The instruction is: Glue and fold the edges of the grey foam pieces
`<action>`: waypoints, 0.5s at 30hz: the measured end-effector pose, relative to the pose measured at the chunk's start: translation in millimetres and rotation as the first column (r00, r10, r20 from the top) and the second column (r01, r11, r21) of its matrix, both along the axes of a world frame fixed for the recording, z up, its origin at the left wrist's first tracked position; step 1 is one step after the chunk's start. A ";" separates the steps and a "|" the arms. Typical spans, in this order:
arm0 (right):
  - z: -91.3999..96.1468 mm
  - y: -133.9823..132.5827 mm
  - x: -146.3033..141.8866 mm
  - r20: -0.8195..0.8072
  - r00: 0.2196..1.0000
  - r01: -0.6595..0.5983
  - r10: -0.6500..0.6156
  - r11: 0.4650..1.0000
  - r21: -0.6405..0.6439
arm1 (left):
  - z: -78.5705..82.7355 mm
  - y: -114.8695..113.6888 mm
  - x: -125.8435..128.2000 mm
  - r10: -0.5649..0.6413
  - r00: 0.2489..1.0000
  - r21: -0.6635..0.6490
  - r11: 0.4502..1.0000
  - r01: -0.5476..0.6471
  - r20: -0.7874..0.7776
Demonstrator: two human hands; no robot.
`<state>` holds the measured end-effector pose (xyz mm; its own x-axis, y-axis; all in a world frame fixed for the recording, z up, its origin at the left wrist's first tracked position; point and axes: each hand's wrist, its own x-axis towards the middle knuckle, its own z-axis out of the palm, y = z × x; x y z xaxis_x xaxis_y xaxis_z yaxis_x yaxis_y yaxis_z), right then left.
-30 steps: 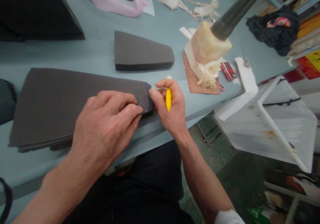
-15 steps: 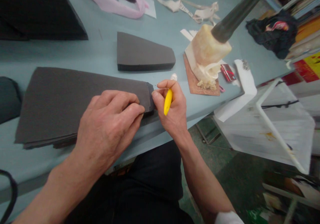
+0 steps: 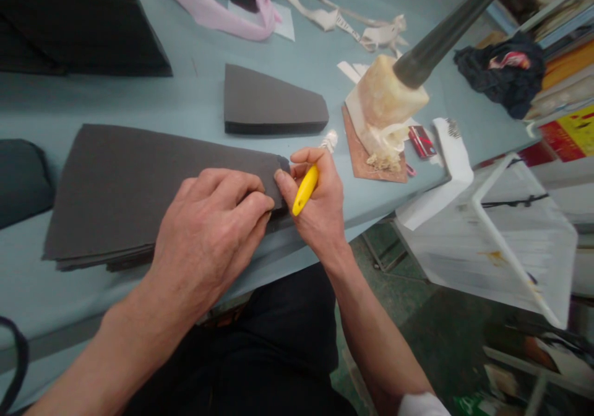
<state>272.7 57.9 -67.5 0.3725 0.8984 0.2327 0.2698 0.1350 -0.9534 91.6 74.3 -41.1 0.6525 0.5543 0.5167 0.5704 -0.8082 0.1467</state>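
Observation:
A stack of dark grey tapered fabric pieces (image 3: pixel 125 187) lies on the table, its narrow end toward the right. My left hand (image 3: pixel 211 224) rests on that end, fingers pinched on the front edge of the top piece. My right hand (image 3: pixel 322 199) is closed around a brush with a yellow handle (image 3: pixel 305 190); its whitish, glue-coated head (image 3: pixel 330 139) points away from me. With the brush still in hand, my right thumb presses on the narrow tip of the stack, next to my left fingertips.
Beyond lies a smaller grey stack (image 3: pixel 273 103). A whitish, crusted container (image 3: pixel 383 94) with a dark handle stands on a brown board (image 3: pixel 357 156), beside a red box (image 3: pixel 421 142). Black material (image 3: pixel 93 26) fills the back left. White and pink strips lie farther back.
My right thumb has moved left onto the top of the stack's tip, and the brush has tilted, its handle end swinging left. The tip's raised edge now lies flatter.

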 end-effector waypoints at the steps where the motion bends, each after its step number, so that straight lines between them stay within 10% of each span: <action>1: 0.2 -0.1 -0.3 0.001 1.000 0.001 -0.001 1.000 0.001 | -0.5 -0.2 0.1 -0.005 1.000 -0.008 1.000 0.005 0.007; 15: 2.9 2.0 -2.5 0.141 0.989 0.040 -0.045 0.998 0.039 | 0.1 -1.4 -1.4 -0.018 1.000 -0.072 0.997 0.019 0.013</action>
<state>270.2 60.0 -64.6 0.3709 0.8728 0.3174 0.4080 0.1539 -0.8999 90.2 72.8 -41.0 0.6570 0.5782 0.4838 0.5529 -0.8058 0.2122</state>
